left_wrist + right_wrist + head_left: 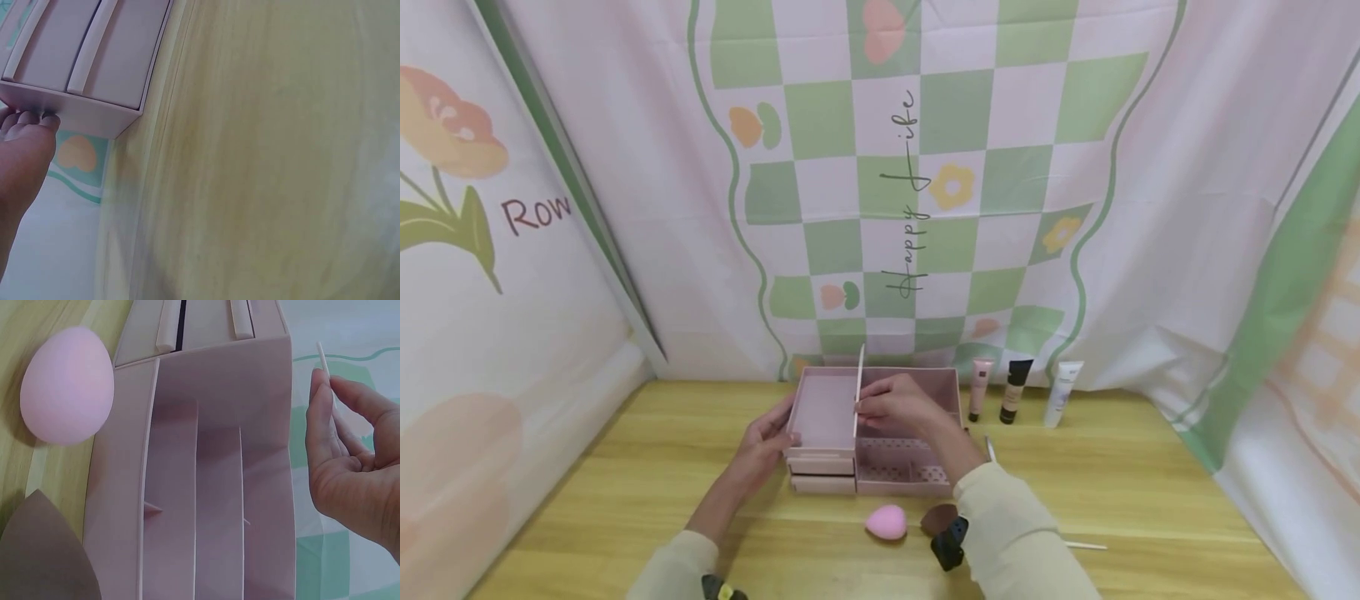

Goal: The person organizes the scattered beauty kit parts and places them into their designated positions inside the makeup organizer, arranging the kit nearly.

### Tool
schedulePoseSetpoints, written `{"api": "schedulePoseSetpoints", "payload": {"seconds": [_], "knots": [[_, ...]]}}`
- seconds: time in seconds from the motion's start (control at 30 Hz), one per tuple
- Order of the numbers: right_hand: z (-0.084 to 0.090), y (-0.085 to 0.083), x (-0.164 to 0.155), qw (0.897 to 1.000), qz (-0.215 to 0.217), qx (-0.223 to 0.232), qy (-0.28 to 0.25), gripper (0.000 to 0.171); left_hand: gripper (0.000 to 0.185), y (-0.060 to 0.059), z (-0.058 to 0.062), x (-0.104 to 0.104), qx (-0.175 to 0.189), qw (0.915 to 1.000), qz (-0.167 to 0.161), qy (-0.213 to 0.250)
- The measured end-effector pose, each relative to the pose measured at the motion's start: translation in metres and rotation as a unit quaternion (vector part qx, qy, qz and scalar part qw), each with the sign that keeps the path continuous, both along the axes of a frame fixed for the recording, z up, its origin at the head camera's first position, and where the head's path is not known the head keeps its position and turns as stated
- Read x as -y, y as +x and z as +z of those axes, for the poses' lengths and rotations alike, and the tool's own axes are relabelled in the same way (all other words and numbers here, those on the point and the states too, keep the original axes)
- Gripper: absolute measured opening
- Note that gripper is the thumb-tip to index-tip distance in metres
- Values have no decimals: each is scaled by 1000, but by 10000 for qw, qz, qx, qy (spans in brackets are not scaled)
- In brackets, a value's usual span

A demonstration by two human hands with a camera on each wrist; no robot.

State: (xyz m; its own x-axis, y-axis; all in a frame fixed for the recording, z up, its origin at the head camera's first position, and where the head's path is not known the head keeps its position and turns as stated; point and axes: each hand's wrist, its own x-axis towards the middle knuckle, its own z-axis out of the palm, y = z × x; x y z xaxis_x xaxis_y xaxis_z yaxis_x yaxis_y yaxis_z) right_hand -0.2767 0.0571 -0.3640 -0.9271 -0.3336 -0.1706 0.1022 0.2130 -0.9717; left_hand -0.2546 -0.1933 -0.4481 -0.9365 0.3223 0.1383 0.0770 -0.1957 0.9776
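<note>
A pink desktop organizer (907, 489) stands on the table, with drawers at its left and divided compartments at its right. My left hand (765, 446) grips its left side, thumb at the top rim and fingers along the side wall (94, 112). Between thumb and fingers, my right hand (898, 406) pinches a thin white stick (861, 367), held nearly upright over the organizer where the top tray meets the compartments. In the right wrist view, the stick (322, 357) sticks out past the fingertips.
A pink makeup sponge (887, 522) and a brown one (938, 520) lie before the organizer. At the back right stand a pink tube (979, 390), a black-capped tube (1015, 392) and a white tube (1063, 395). Another white stick (1086, 546) lies beside the right sleeve. A patterned curtain (955, 250) hangs behind.
</note>
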Motion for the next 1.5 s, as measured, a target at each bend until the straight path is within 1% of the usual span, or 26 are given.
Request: {"api": "schedulePoseSetpoints", "payload": {"seconds": [0.2,0.3,0.43,0.67,0.83,1.03,1.2,1.37,1.5], "knots": [[-1,-3,8,9999,-97,108,49,25,77,1,1,0,3,10000,-71,40],[0,-4,11,9999,-98,81,87,24,77,1,2,0,17,10000,-86,33],[1,-3,19,9998,-74,162,83,22,77,1,2,0,53,10000,-77,-3],[2,-2,36,9985,-200,500,52,17,76,0,-1,1,43,9999,-139,-2],[1,-3,44,9970,-364,681,78,19,75,0,-1,0,64,9999,-93,33],[0,-3,50,9964,-458,658,285,18,74,1,0,0,-117,9999,-76,36],[1,-2,53,9951,-488,727,467,18,75,1,-1,0,-64,10000,-73,-24],[2,-2,55,9935,-516,863,540,14,75,1,-1,1,-57,9999,-141,-9],[3,-1,55,9927,-527,899,604,12,75,1,0,1,-65,9999,-125,-26]]}}
